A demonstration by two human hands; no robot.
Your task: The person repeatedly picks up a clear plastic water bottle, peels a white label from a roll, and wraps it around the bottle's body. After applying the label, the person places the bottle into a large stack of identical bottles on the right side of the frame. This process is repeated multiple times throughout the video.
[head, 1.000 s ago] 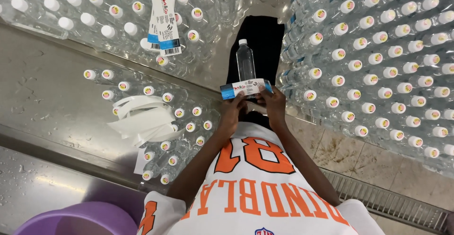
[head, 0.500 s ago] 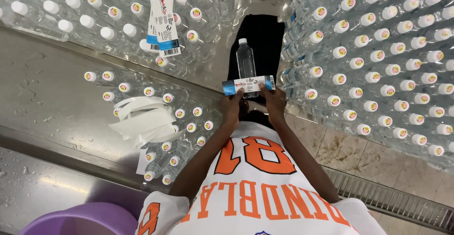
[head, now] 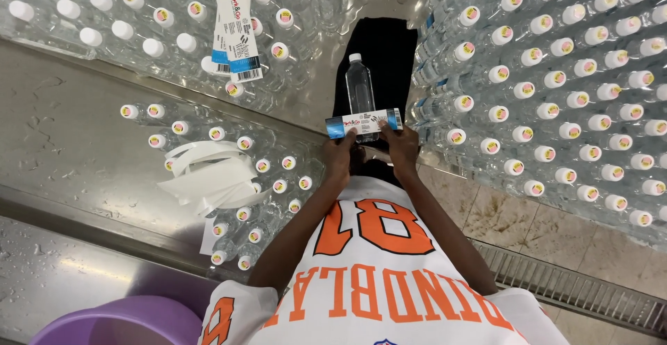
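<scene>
Flattened now, the label (head: 363,122) has left its earlier curl and stretches between both hands.
Left hand (head: 340,154) and right hand (head: 401,143) pinch its ends across the clear bottle (head: 360,88) lying just beyond the fingertips.

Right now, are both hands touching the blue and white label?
Touching. The head view shows left hand fingers and right hand fingers pinching the label across the clear bottle.

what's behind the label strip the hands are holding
A clear water bottle with a white cap; the label strip crosses its lower part. That covered section and the bottle's base cannot be seen.
</scene>
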